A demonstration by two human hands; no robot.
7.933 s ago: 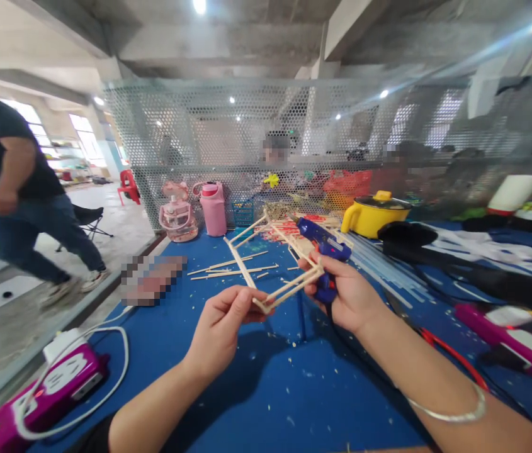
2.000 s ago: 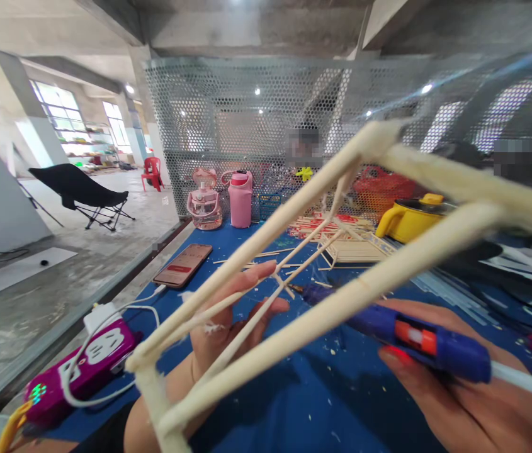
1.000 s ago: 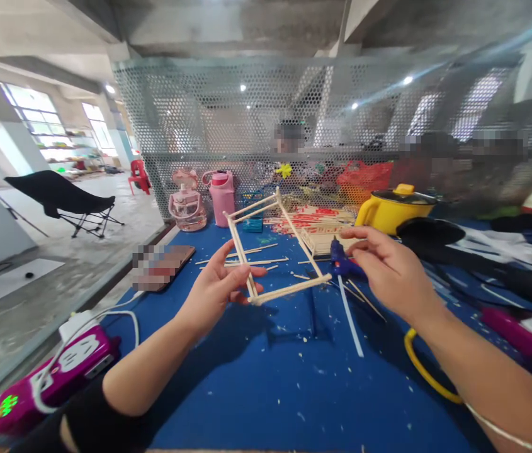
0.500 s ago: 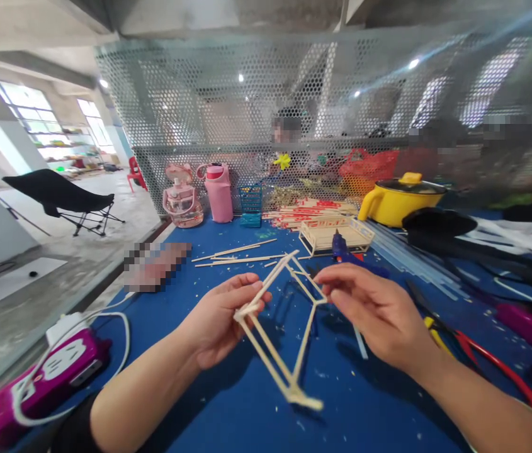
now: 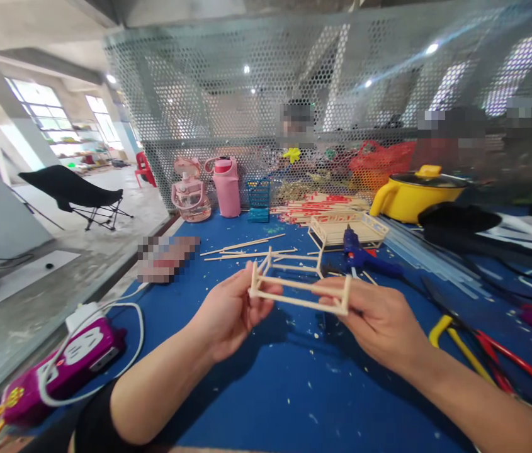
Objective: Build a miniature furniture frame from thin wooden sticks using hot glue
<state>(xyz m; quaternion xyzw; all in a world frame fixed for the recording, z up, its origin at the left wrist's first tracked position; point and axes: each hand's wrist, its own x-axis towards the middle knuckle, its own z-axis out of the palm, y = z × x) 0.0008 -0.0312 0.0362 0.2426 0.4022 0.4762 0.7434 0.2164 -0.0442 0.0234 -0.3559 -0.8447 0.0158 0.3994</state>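
A small open frame of thin wooden sticks (image 5: pixel 299 302) is held level above the blue tabletop (image 5: pixel 266 390). My left hand (image 5: pixel 232 314) pinches its left side, thumb near the corner post. On the right, my right hand (image 5: pixel 379 321) grips the other end, its fingertips partly behind the sticks. Beyond the frame lie several loose sticks (image 5: pixel 242 251). A blue glue gun (image 5: pixel 364 258) rests just past my right hand, in front of a finished-looking wooden stick tray (image 5: pixel 350 234) with low railings.
Pliers with yellow and red handles (image 5: pixel 464 352) lie right of my right forearm. Clear glue sticks (image 5: pixel 435 264), a yellow pot (image 5: pixel 421 198) and a pink bottle (image 5: pixel 226 189) stand or lie farther back. A purple power strip (image 5: pixel 67 365) with a white cable is at left.
The stick frame has turned from a tilted, upright pose to level. My right hand, beside its far corner before, now grips its right end. The view has shifted slightly.
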